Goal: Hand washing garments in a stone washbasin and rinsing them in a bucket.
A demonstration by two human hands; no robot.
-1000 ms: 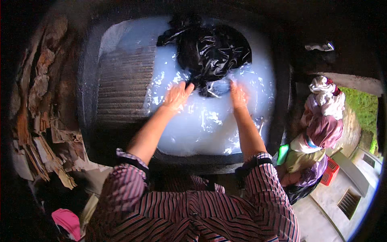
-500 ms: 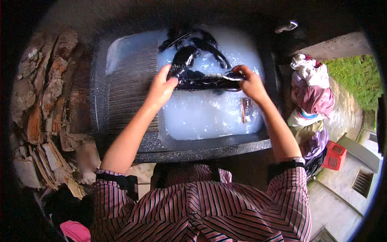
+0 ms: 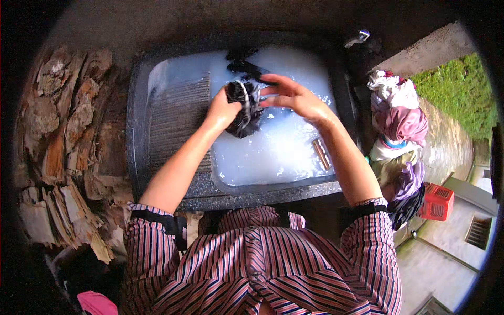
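A wet black garment (image 3: pixel 244 113) with a white edge hangs bunched from my left hand (image 3: pixel 223 111), whose fingers are closed on it. More black cloth trails behind it into the cloudy water. My right hand (image 3: pixel 296 100) is just right of the bunch, fingers spread, the tips at or very near the cloth. Both hands are above a dark speckled stone sink (image 3: pixel 137 121) filled with milky water (image 3: pixel 262 163). A ribbed washboard surface (image 3: pixel 176 118) forms the sink's left side. Near the right wall of the basin lies a brown stick-like object (image 3: pixel 320 155).
A pile of laundry (image 3: pixel 399 126) in white, pink, green, purple and black lies to the right, with a red plastic basket (image 3: pixel 437 201) beside it. A metal tap (image 3: pixel 358 38) is at the far right. Stacked wood (image 3: pixel 58 121) lines the left.
The black cloth was stretched between both hands. My right hand has let go and opened, and the cloth is now bunched in my left hand.
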